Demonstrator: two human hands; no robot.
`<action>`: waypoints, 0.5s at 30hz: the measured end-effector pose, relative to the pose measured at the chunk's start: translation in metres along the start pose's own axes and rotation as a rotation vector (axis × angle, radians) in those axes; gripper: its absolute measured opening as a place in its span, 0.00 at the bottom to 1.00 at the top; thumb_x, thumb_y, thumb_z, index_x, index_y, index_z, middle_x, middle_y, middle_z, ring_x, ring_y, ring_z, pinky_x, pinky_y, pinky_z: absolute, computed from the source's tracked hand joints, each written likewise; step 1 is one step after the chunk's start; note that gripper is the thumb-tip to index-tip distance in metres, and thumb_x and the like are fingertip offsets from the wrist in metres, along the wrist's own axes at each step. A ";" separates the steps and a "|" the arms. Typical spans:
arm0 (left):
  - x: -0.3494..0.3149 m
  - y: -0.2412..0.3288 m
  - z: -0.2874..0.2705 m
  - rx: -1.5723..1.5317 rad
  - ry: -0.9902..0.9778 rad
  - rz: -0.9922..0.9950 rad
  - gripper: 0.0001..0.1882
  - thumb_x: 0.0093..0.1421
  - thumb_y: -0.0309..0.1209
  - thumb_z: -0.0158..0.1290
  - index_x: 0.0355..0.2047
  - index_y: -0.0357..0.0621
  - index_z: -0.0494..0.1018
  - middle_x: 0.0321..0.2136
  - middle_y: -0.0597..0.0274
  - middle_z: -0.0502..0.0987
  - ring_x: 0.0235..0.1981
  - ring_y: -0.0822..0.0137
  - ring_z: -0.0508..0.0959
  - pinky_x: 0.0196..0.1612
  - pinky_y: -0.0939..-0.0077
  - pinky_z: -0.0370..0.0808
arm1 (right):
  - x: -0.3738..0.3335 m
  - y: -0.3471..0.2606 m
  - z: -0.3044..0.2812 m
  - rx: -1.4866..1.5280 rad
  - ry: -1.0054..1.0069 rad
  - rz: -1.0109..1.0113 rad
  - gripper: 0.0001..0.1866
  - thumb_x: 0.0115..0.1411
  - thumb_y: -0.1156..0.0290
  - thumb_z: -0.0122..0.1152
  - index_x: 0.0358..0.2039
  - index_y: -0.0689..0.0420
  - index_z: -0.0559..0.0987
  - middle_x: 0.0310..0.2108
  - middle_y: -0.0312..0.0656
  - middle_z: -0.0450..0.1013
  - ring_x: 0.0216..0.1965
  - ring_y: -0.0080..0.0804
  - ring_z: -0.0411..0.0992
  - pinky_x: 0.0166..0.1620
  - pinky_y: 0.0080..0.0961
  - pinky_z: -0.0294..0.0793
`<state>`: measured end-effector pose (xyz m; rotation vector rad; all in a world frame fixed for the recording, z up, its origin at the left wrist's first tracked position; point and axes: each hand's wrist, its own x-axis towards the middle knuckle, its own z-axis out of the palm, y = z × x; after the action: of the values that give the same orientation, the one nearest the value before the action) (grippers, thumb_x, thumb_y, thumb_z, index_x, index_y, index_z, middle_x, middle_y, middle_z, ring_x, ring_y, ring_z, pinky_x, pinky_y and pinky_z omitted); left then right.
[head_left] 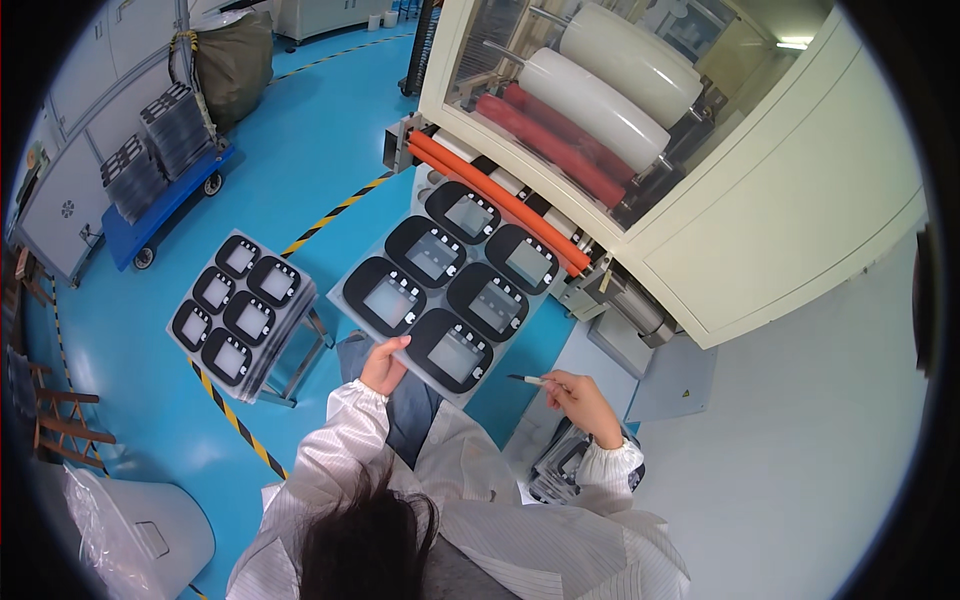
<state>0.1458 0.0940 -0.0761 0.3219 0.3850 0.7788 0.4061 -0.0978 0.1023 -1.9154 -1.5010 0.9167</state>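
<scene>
In front of me is a large translucent sheet (421, 315) printed with several rounded black panels, each with a pale window. Its far edge lies at the orange roller (500, 200) of the machine. My left hand (384, 366) grips the near-left edge of this sheet, thumb on top and fingers hidden beneath. To the right of the sheet, my right hand (582, 402) is closed around a small white-handled knife (527, 379); its thin dark tip points left toward the sheet, apart from it.
A stack of similar sheets (250, 310) rests on a metal-legged stand at left. Beyond it is a blue cart (165, 205) with more stacks. The cream machine (760, 230) fills the right. A white bin (150, 530) is at lower left, and dark film scraps (556, 468) lie below my right forearm.
</scene>
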 end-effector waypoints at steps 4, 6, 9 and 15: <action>-0.018 0.006 -0.006 -0.017 -0.041 0.055 0.16 0.55 0.26 0.51 0.42 0.27 0.73 0.41 0.48 0.78 0.44 0.57 0.77 0.54 0.64 0.70 | 0.025 -0.024 0.005 -0.030 0.050 -0.033 0.12 0.65 0.69 0.49 0.41 0.62 0.77 0.19 0.40 0.72 0.21 0.27 0.70 0.27 0.23 0.69; -0.018 0.004 -0.031 -0.042 -0.083 0.060 0.19 0.54 0.26 0.51 0.44 0.25 0.71 0.43 0.46 0.77 0.46 0.55 0.77 0.54 0.63 0.69 | 0.046 -0.027 0.010 0.007 0.135 -0.112 0.12 0.66 0.69 0.48 0.43 0.61 0.76 0.18 0.41 0.71 0.21 0.27 0.70 0.27 0.24 0.69; -0.033 0.008 -0.003 -0.148 -0.078 0.058 0.18 0.54 0.24 0.49 0.45 0.27 0.70 0.42 0.47 0.77 0.44 0.54 0.77 0.51 0.61 0.71 | 0.080 -0.031 0.012 -0.013 0.276 -0.122 0.12 0.66 0.71 0.47 0.44 0.61 0.76 0.18 0.38 0.70 0.21 0.23 0.68 0.27 0.21 0.67; -0.072 0.010 -0.030 -0.155 -0.049 0.079 0.22 0.52 0.23 0.49 0.49 0.27 0.67 0.44 0.46 0.75 0.47 0.52 0.76 0.54 0.59 0.69 | 0.165 -0.040 0.037 -0.129 0.410 -0.234 0.15 0.65 0.70 0.47 0.50 0.53 0.75 0.21 0.47 0.73 0.23 0.41 0.73 0.31 0.31 0.71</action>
<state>0.0795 0.0525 -0.0823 0.2115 0.2651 0.8709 0.3773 0.0721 0.0790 -1.8248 -1.5146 0.3061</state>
